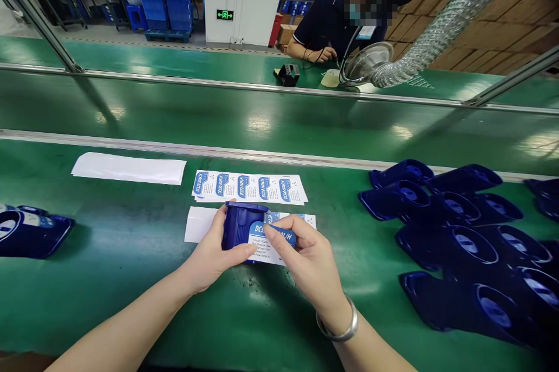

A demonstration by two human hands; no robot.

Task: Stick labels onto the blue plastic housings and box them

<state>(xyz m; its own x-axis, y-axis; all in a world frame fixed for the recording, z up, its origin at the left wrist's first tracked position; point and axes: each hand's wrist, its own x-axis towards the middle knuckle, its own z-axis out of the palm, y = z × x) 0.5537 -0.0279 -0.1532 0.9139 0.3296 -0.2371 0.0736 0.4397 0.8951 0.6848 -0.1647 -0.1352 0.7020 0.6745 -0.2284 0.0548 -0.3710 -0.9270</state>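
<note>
so in the head view we've got our left hand wrapped round the blue housing, thumb by the label, and our right hand pinching that label thumb-to-fingers, housing sitting right between our hands

blue boxy plastic housing = landmark | behind it: white rectangular printed paper label sheets | behind, further left: blank white paper strip | well left: single glossy navy plastic casing | well right: cluster of navy plastic casings | beneath: flat green tabletop
</note>
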